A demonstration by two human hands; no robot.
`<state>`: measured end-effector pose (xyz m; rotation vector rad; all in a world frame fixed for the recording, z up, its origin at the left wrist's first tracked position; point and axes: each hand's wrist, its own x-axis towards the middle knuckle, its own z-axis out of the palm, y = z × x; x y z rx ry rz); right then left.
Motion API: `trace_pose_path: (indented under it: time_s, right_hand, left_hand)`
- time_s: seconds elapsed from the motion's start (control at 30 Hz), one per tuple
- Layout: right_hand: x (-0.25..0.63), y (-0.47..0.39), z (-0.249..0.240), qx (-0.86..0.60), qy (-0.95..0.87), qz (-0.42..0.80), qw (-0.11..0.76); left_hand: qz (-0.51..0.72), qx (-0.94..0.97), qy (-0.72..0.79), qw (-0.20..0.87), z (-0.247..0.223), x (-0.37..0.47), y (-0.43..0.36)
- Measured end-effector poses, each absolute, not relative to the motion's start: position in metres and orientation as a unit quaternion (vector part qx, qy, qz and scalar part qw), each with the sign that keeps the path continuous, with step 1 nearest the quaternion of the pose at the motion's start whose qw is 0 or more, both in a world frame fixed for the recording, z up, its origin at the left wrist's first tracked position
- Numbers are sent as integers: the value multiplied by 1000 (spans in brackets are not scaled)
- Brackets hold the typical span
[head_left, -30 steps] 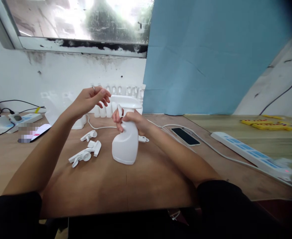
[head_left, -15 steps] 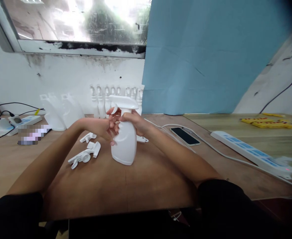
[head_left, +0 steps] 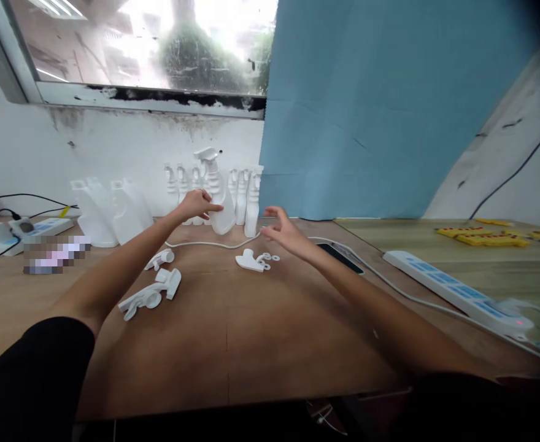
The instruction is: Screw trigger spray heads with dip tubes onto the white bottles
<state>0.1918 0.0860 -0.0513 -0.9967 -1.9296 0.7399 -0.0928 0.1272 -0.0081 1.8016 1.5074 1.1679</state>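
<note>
A white spray bottle (head_left: 224, 215) with its trigger head on leans in my left hand (head_left: 197, 205), whose fingers grip its body in front of the row at the wall. To its right, my right hand (head_left: 283, 232) is held over the table with fingers apart and nothing in them. Below, between the hands, lie white spray heads and small ring-shaped parts (head_left: 254, 260). More loose white trigger heads (head_left: 153, 293) rest on the table, left of centre. Several white spray bottles (head_left: 253, 205) stand in a row along the wall.
Larger white bottles (head_left: 129, 215) stand at the back left, near a power strip (head_left: 51, 228). On the right are a phone (head_left: 341, 258), a white cable, another power strip (head_left: 454, 291) and yellow packets (head_left: 482, 236). The wooden table's front edge runs below.
My left hand has carried the spray bottle away from me to the row at the wall. My right hand has let go of the bottle and moved right, its fingers opening.
</note>
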Motion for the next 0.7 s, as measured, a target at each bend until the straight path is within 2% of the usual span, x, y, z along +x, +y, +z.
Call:
trace_pose_path:
  time_s: [0.2,0.47,0.7]
  right_hand:
    - [229,88,-87,-499,-830,135,209]
    - [249,97,-102,-450,-881,89,117]
    - [246,101,-118,-418,-904,23,93]
  left_hand:
    - [383,651,619,217,-32,-50,174]
    - [345,634,669,174,-50,-31,198]
    - [359,625,673,166,-57,-16,201]
